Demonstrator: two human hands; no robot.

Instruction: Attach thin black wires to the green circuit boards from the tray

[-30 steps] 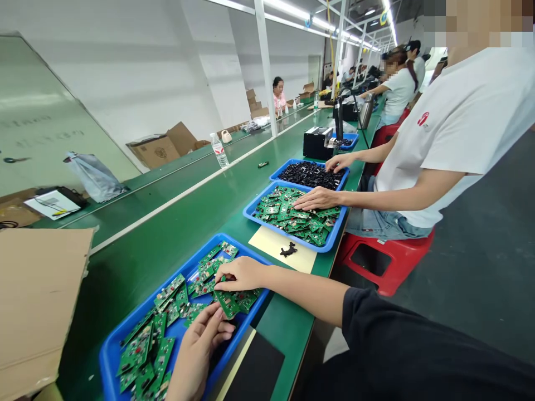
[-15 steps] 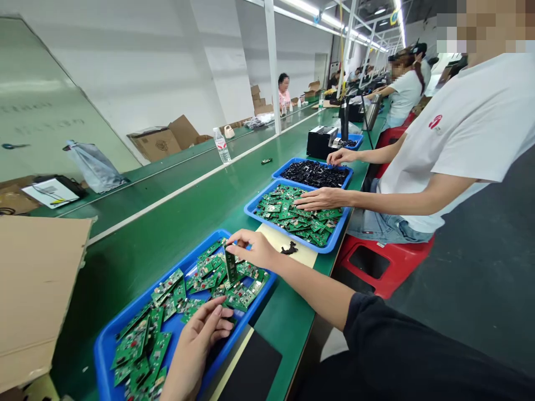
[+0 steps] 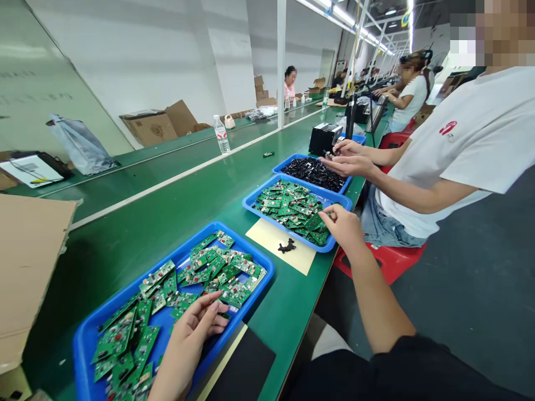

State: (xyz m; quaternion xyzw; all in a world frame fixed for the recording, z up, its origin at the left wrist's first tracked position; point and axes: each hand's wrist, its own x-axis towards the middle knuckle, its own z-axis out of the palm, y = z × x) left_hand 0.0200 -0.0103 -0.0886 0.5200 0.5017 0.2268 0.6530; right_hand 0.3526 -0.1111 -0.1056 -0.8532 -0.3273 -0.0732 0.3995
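My left hand [image 3: 194, 334] hovers over the near edge of a blue tray [image 3: 167, 268], fingers loosely curled and apart, with nothing seen in them. Green circuit boards [image 3: 207, 273] lie scattered and overlapping in that tray. My right hand [image 3: 343, 227] reaches to the near right corner of a second blue tray [image 3: 251, 207], heaped with similar boards [image 3: 284, 206]. Its thumb and fingers pinch a circuit board [image 3: 314, 221], held at the top of the heap. Part of this board is covered by my fingers.
A co-worker's hands [image 3: 349, 159] hold a small part above a tray of black pieces [image 3: 313, 171]. Between the board trays, a black scrap [image 3: 286, 245] lies on yellow paper [image 3: 298, 262]. A black sheet [image 3: 246, 365], cardboard [image 3: 33, 278] and a water bottle [image 3: 221, 135] are nearby.
My right hand has moved from the near tray, where it held a board upright, to the far board tray. My left hand stays nearly still. The co-worker's hands have lifted and come together.
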